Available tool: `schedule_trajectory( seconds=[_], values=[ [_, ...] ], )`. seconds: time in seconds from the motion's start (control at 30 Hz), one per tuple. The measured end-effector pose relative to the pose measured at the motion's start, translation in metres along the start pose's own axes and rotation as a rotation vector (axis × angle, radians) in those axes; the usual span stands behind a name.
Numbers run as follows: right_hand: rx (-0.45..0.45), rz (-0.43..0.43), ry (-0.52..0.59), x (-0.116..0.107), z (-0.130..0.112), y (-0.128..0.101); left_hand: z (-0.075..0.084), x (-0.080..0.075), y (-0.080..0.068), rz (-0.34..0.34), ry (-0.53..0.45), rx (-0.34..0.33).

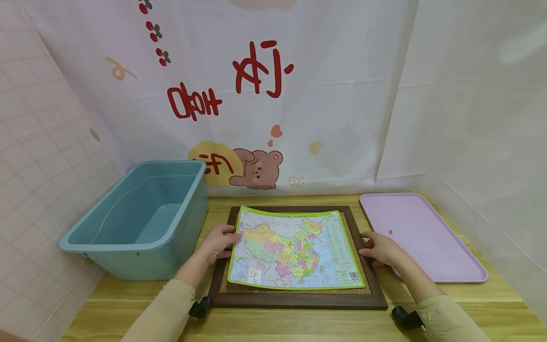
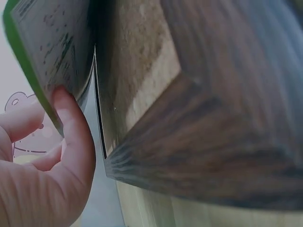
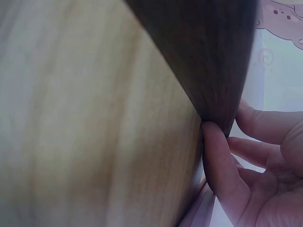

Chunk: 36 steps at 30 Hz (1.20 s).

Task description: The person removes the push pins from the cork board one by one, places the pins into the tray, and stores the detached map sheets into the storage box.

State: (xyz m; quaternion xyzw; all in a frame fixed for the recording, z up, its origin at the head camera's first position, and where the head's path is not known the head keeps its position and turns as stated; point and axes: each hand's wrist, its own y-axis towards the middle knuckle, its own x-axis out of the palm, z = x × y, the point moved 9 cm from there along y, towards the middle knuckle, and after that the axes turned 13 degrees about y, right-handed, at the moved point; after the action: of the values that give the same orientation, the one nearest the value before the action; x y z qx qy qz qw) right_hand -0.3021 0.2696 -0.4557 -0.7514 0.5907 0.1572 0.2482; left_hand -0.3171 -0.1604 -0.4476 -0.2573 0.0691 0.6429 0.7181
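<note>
The map [image 1: 295, 251] looks like a smooth plastic sheet to me; the board [image 2: 137, 52] is rough, grainy cork, its frame [image 1: 299, 300] grained wood. Tub [image 1: 115, 248] and tray [image 1: 427, 237] seem smooth plastic. The table [image 1: 325, 325] shows wood grain, the backdrop [image 1: 342, 95] creased cloth, the sleeves [image 1: 162, 313] matt cloth.

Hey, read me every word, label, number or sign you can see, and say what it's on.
Nothing can be quoted with certainty.
On the map: all print is too small or blurred to read.
Beside its barcode: any digits are too small.
On the backdrop: large, stylised red characters, not surely legible.
</note>
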Motion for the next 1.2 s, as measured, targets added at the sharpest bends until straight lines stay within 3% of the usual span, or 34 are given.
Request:
schedule_trajectory(
  seconds=[0.67, 1.2],
  values=[
    [0.013, -0.010, 0.012, 0.002, 0.001, -0.002, 0.005, 0.009, -0.012, -0.079, -0.036, 0.041],
    [0.003, 0.002, 0.009, 0.001, 0.001, -0.001, 0.016, 0.000, -0.020, 0.033, -0.012, 0.116]
  ],
)
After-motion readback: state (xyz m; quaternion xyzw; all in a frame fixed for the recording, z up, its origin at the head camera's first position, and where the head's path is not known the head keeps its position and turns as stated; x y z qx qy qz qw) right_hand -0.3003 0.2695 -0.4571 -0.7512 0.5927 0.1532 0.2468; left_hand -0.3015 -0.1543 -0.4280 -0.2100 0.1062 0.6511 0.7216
